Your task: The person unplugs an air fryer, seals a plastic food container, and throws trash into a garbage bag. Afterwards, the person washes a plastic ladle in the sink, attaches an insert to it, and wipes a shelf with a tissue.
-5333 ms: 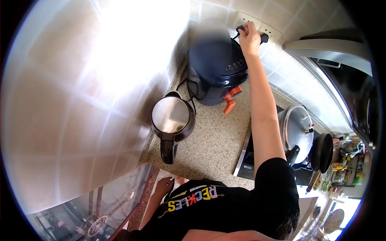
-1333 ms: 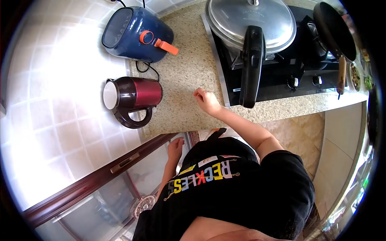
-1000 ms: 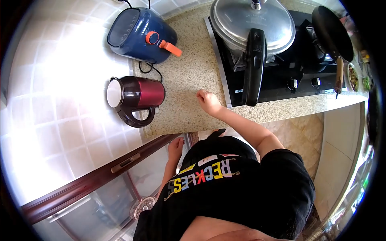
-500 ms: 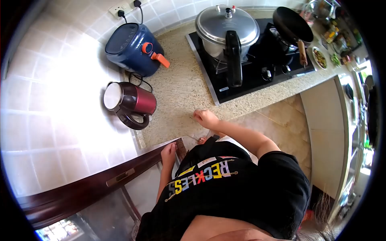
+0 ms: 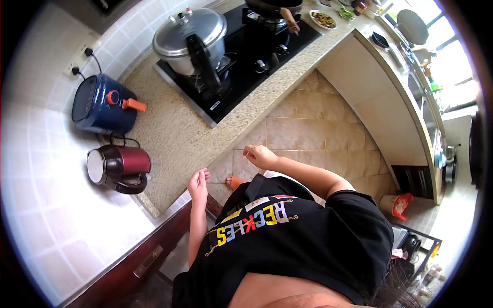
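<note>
My left hand (image 5: 198,184) is in the air by the counter's front edge, half open with the fingers loosely bent and nothing in it. Over the floor in front of my body, my right hand (image 5: 259,156) has its fingers curled in and holds nothing that I can see. Neither hand grips an object. Nearest to the left hand on the counter (image 5: 169,149) is a dark red electric kettle (image 5: 134,160), lying to its left. Behind the kettle is a blue air fryer (image 5: 105,105) with an orange handle.
A pressure cooker (image 5: 191,38) sits on the black gas hob (image 5: 246,84), its handle pointing toward me. Farther right are a frying pan (image 5: 275,6) and a plate of food (image 5: 323,19). A second counter (image 5: 359,84) curves along the right; a bin (image 5: 393,205) is on the floor.
The view has turned rightward, so kettle, air fryer and hob appear farther left. My left hand has risen from the drawer front's corner, its fingers loosening. My right hand stays curled before me.
</note>
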Demonstrator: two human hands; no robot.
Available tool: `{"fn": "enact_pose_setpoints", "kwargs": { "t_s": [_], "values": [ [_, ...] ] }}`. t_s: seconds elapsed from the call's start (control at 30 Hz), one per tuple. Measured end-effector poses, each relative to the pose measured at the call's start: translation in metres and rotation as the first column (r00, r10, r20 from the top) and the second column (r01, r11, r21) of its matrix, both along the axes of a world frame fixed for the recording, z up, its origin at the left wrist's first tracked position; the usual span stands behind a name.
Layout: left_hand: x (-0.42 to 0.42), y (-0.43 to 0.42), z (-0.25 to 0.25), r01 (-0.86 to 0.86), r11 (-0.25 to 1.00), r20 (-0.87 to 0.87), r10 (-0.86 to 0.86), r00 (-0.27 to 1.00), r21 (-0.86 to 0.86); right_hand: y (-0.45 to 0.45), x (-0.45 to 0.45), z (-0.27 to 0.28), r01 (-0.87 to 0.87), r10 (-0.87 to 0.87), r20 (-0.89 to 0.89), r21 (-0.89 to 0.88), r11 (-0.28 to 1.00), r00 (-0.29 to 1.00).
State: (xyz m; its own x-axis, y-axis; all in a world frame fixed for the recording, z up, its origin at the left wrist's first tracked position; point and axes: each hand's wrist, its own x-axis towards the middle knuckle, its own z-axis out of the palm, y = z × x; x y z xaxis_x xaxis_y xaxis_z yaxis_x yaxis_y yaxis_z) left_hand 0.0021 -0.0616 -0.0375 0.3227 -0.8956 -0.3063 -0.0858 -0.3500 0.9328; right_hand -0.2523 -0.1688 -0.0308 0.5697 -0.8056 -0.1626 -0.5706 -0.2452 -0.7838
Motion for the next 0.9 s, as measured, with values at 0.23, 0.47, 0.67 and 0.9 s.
{"fn": "enact_pose_setpoints", "kwargs": {
  "t_s": [0.23, 0.47, 0.67, 0.9],
  "values": [
    [-0.081, -0.02, 0.006, 0.032, 0.995, -0.228, -0.011, 0.974, 0.09, 0.004, -0.079, 0.004, 0.045, -0.041, 0.099, -0.039, 0.998, 0.994],
    [-0.227, -0.07, -0.002, 0.156, 0.977, -0.28, -0.11, 0.954, 0.147, 0.005, -0.269, -0.013, 0.198, -0.198, -0.007, -0.053, 0.979, 0.98],
    [-0.389, -0.126, 0.005, 0.321, 0.937, -0.423, -0.237, 0.875, 0.14, -0.001, -0.437, 0.005, 0.476, -0.488, -0.092, -0.128, 0.87, 0.868],
    [-0.557, -0.209, 0.018, 0.647, 0.755, -0.462, -0.538, 0.705, 0.108, 0.04, -0.552, 0.005, 0.767, -0.767, 0.073, 0.031, 0.641, 0.638]
  ]
}}
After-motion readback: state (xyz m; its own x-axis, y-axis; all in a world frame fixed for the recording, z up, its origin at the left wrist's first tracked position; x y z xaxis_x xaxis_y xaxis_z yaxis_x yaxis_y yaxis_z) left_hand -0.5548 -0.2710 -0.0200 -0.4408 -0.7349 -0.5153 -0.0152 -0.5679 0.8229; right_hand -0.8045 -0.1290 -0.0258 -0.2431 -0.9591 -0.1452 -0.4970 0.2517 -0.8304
